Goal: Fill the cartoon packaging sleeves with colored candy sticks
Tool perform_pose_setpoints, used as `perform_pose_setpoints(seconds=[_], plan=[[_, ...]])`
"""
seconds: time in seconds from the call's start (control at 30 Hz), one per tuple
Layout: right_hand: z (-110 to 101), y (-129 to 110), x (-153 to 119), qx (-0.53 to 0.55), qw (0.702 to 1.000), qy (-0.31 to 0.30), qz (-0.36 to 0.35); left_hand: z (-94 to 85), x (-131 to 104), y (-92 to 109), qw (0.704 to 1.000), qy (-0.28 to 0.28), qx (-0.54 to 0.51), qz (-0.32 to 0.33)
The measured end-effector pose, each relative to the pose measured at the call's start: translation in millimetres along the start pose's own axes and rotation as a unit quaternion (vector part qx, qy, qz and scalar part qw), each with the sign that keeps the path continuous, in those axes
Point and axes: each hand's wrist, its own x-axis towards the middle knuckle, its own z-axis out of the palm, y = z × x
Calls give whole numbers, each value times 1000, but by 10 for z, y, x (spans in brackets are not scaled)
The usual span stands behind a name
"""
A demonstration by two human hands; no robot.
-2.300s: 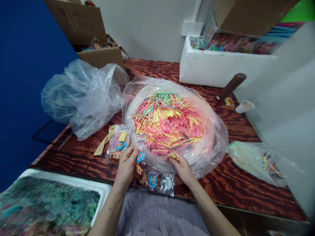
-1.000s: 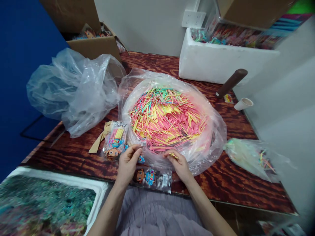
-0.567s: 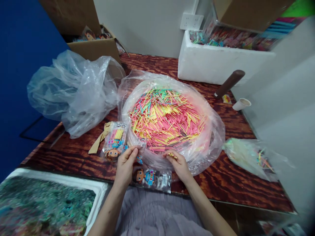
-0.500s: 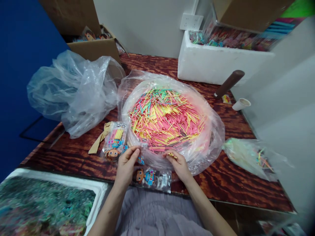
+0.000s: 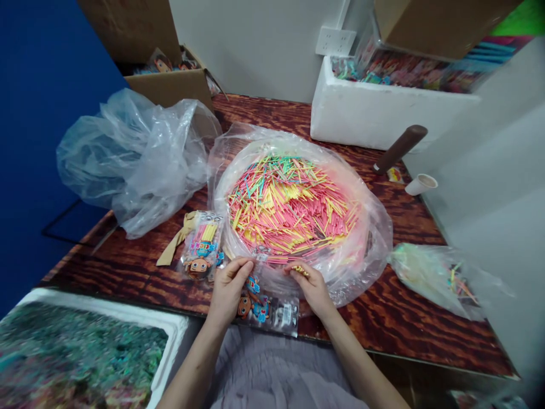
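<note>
My left hand (image 5: 229, 288) pinches a clear printed packet (image 5: 252, 283) between thumb and fingers, at the near edge of a big plastic-lined heap. A small bundle of thin sticks (image 5: 300, 271), yellow at the ends, is gripped in my right hand (image 5: 315, 291), close by on the right. In front of both hands, pink, yellow and green sticks (image 5: 293, 210) are piled inside a clear plastic bag (image 5: 377, 227). Below the hands lies another printed packet (image 5: 279, 315) with a cartoon figure. Filled packets (image 5: 203, 241) with sticks inside rest left of my left hand.
A crumpled clear bag (image 5: 145, 165) and a cardboard box (image 5: 170, 88) stand at the left back. To the right are a white foam box (image 5: 383, 113), a brown cylinder (image 5: 400, 149), a paper cup (image 5: 421, 184) and a tied bag (image 5: 430, 278). A foam bin (image 5: 176, 324) sits at lower left.
My left hand has come slightly nearer the right hand, and more of its packet shows now. The right hand keeps its bundle of sticks. The whole view has shifted slightly.
</note>
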Motion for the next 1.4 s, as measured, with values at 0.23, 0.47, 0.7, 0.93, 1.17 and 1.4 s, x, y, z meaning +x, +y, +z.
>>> perform_pose_setpoints(seconds=[0.23, 0.47, 0.7, 0.93, 1.17, 1.4], plan=[[8, -11, 11, -4, 1000, 3, -1, -19, -42, 15, 1000, -8, -8, -7], [17, -11, 1, -1, 1000, 7, 5, 5, -83, 8, 1000, -28, -13, -5], [6, -242, 121, 171, 982, 75, 40, 118, -104, 116, 993, -94, 29, 62], [147, -796, 405, 378, 922, 73, 45, 168, -119, 92, 992, -108, 17, 71], [314, -799, 245, 263, 960, -22, 89, 159, -146, 27, 993, -101, -2, 62], [316, -933, 127, 162, 982, -75, 65, 145, -147, 5, 992, -103, -49, 47]])
